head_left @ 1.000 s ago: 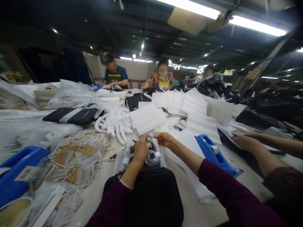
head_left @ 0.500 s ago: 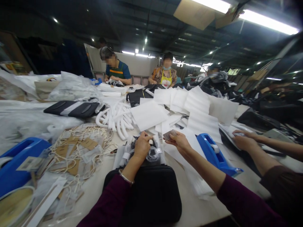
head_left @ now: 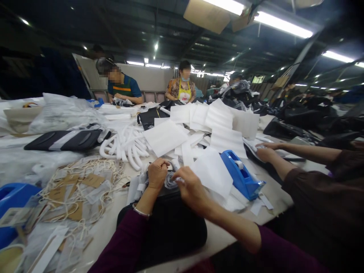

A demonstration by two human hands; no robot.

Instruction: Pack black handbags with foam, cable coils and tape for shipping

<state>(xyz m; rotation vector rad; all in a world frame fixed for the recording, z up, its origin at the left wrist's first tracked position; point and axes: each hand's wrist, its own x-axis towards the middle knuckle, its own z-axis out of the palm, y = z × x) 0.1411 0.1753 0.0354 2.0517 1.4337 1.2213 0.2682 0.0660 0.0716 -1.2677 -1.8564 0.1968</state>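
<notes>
A black bag [head_left: 173, 231] lies flat in front of me, its lower part under my forearms. At its far end are handles wrapped in white foam [head_left: 141, 182] and a coiled grey strap [head_left: 170, 182] in clear wrap. My left hand [head_left: 157, 173] is closed at the left of the coil, and what its fingers hold is hidden. Over the coil's right side, my right hand [head_left: 193, 189] has its fingers bent and pressed together. It is slightly blurred, and I cannot make out what is in it.
A blue tape dispenser [head_left: 241, 175] stands right; another [head_left: 17, 204] is at left. Brown tags with cords [head_left: 76, 189] lie left. White foam sheets [head_left: 167, 137] and foam tubes [head_left: 127, 146] are piled ahead. A co-worker's hands [head_left: 267, 151] work at right; other people sit opposite.
My right hand has come left and down from beside the bag to the coiled strap; the small flat piece it held no longer shows. The view has turned right.
</notes>
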